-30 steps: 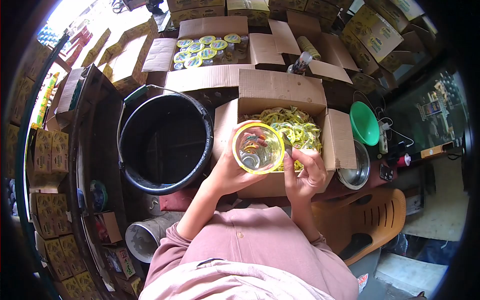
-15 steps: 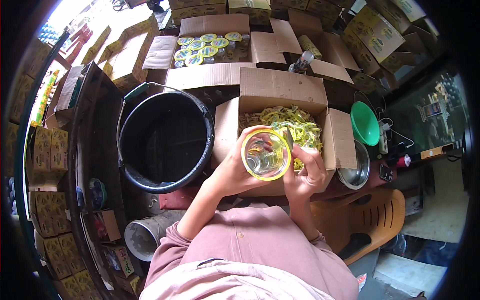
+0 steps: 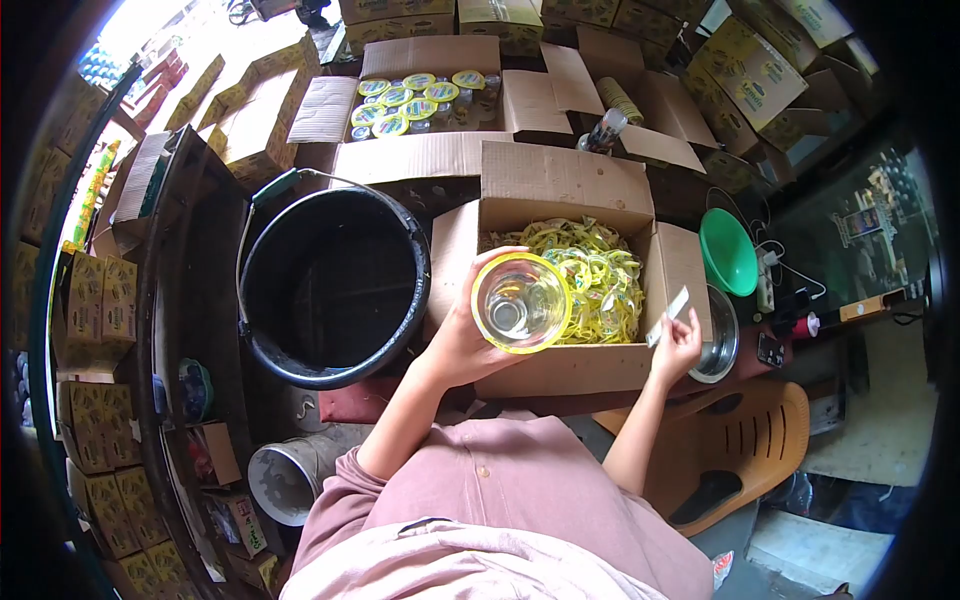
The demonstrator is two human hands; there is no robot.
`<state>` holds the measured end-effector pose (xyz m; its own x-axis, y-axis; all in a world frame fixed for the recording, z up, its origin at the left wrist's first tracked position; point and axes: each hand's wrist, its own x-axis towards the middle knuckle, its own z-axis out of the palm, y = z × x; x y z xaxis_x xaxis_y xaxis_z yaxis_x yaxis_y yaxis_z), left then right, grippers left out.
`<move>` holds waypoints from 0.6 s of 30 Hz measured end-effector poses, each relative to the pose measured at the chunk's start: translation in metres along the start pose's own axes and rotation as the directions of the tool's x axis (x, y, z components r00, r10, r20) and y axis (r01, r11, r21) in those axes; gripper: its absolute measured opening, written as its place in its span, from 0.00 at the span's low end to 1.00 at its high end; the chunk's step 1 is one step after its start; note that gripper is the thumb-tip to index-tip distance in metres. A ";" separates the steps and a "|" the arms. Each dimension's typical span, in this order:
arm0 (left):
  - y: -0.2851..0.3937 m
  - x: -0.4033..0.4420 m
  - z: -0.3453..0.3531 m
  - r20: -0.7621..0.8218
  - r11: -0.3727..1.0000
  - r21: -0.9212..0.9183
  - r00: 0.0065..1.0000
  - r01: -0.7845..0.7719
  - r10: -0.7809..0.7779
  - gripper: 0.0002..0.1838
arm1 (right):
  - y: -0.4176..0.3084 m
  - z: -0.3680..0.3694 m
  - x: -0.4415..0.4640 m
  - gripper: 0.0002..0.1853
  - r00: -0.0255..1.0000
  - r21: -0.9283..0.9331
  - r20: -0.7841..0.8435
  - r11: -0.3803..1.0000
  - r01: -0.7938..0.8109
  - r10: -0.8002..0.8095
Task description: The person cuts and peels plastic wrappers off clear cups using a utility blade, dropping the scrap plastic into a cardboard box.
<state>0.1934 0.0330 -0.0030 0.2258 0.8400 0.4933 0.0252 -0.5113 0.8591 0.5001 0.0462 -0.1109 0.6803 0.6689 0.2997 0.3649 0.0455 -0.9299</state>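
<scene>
Yellow-rimmed cup (image 3: 521, 303) blocks the left side of the box (image 3: 570, 368), clasped by the curved left hand (image 3: 458, 345), fingers half-hidden. At the box's right, the right hand (image 3: 681, 348) pinches a flat tool (image 3: 668, 316).

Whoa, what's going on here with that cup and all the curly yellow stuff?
A person is holding up a clear cup with a yellow rim in their left hand. Their right hand, apart from the cup, holds a thin, flat tool that looks like a blade. The curly yellow strips are heaped in an open cardboard box beneath. Farther back, yellow-topped cups sit in another box.
</scene>
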 end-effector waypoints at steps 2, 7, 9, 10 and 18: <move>-0.002 0.000 0.000 -0.022 0.999 -0.032 0.999 0.025 -0.025 0.45 | 0.031 -0.015 0.004 0.25 0.998 -0.032 -0.013 0.998 -0.057 0.056; -0.001 0.000 0.001 -0.062 0.997 -0.055 0.996 0.057 -0.060 0.43 | 0.050 -0.025 0.000 0.23 0.996 -0.123 -0.034 0.989 -0.088 0.085; -0.002 0.001 0.002 -0.077 0.993 -0.084 0.993 0.079 -0.085 0.42 | 0.055 -0.029 0.002 0.24 0.995 -0.152 -0.035 0.984 -0.098 0.094; -0.003 0.001 0.002 -0.079 0.995 -0.070 0.994 0.066 -0.072 0.42 | 0.057 -0.028 0.003 0.25 0.995 -0.165 -0.033 0.981 -0.101 0.097; -0.006 0.000 0.003 -0.090 0.997 -0.048 0.994 0.064 -0.068 0.42 | 0.061 -0.028 0.001 0.24 0.993 -0.134 -0.074 0.986 -0.102 0.092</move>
<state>0.1962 0.0353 -0.0082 0.1350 0.8857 0.4441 -0.0076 -0.4473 0.8944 0.5407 0.0285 -0.1614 0.7563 0.6135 0.2274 0.3759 -0.1230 -0.9184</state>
